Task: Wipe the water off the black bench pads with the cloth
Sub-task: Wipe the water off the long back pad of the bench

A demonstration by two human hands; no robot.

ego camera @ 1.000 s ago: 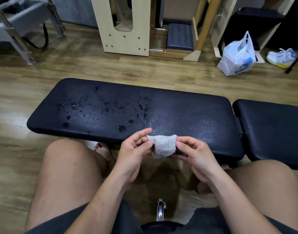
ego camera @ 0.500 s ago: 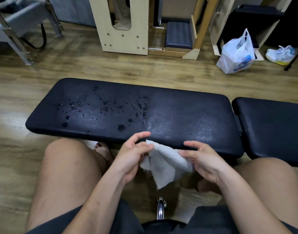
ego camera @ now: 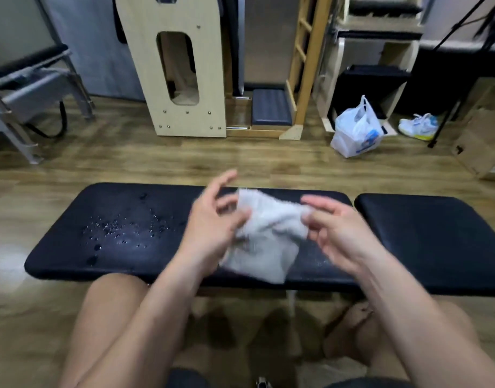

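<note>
The person sat facing a long black padded bench pad (ego camera: pixel 123 219) set across a wood-plank floor (ego camera: pixel 156 161), with a second, shorter black padded bench pad (ego camera: pixel 434 233) just beside its right end, a narrow gap between the two. Bare knees showed below the near edge of the long pad.

A white terry cloth (ego camera: pixel 266 236) hung crumpled above the right half of the long pad, its lower edge reaching toward the near edge. Whether the cloth touched the pad surface could not be told. The left hand (ego camera: pixel 212 222) was at the left side of the cloth, fingers spread and partly curled, thumb side against the fabric. The right hand (ego camera: pixel 336 222) was at the upper right corner of the cloth, fingers bent. Both hands were motion-blurred, so a firm grip by either could not be confirmed.

Water droplets (ego camera: pixel 120 233) lay scattered across the left half of the long pad, densest near its centre line, with two larger drops toward the near left corner. The right half of that pad showed a faint dull sheen and no distinct droplets.

Beyond the far edge stood a pale wooden panel with an oblong cut-out (ego camera: pixel 179 79), a white plastic bag (ego camera: pixel 355 130) and a white sports shoe (ego camera: pixel 418 126) on the floor.
</note>
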